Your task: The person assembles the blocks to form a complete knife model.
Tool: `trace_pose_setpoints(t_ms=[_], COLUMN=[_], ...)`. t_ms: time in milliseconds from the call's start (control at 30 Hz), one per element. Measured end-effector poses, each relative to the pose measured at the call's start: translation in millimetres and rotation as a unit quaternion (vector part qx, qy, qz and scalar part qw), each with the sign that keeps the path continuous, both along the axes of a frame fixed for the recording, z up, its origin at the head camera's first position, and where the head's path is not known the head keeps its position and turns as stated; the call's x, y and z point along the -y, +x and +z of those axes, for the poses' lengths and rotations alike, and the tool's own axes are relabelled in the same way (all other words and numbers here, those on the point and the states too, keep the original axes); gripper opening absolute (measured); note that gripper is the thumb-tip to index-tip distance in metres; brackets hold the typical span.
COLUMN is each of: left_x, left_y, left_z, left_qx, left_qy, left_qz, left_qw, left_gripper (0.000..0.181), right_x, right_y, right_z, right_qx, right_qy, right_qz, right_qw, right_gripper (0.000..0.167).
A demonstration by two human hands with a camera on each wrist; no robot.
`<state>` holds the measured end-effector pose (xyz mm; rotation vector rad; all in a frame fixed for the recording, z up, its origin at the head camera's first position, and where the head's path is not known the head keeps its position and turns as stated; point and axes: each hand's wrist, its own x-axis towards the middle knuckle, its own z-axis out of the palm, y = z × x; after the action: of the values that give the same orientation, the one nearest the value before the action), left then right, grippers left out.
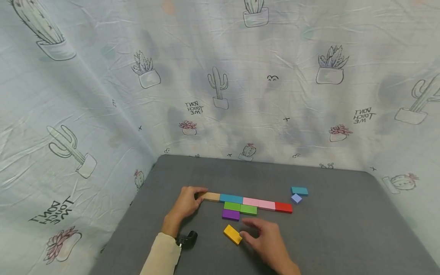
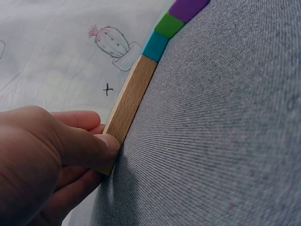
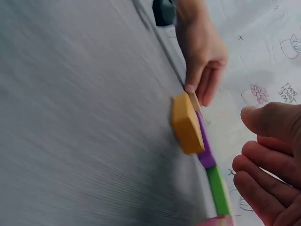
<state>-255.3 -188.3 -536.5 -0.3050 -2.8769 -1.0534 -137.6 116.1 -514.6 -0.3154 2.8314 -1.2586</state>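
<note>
Tan, the wooden block [image 1: 211, 197] at the head view's lower centre is pinched by the left hand [image 1: 186, 202]; the right hand [image 1: 268, 239], fingers loosely parted, is just beside the yellow block [image 1: 232, 234]. Left wrist: the left hand grips the wooden block's lower end, left of centre. Right wrist: the yellow block sits mid-frame, the right hand at lower right.

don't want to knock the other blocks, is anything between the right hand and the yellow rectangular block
Nothing visible stands between the right hand and the yellow rectangular block; the thumb is right beside it. The purple rectangular block lies on its far side, out of that line.
</note>
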Motion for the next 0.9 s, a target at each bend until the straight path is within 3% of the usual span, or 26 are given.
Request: trace_pose_setpoints(t_ms=[233, 533, 900], left_x=[0.5, 0.2, -0.1], left_y=[-0.1, 0.7, 0.9], left_z=[-1.0, -2.5, -2.9], left_qx=[-0.005, -0.01, -0.008], left_qy=[0.005, 0.008, 0.006], left_qz=[-0.002, -0.007, -0.002], left_qw=[1.0, 0.9999, 0.9999], left_gripper=[0.032, 0.032, 0.033], right_x=[9.7, 20.1, 27.5], right_y=[22.7, 25.3, 22.2], right_z=[-9.9, -23.6, -20.9], right_qx=[0.026, 0.013, 0.017], right_qy=[-0.002, -0.005, 0.017], right_qz=[-0.038, -0.037, -0.05], right_qw=[0.9989, 0.9992, 0.9985], right_gripper=[0.04, 0.038, 0.032])
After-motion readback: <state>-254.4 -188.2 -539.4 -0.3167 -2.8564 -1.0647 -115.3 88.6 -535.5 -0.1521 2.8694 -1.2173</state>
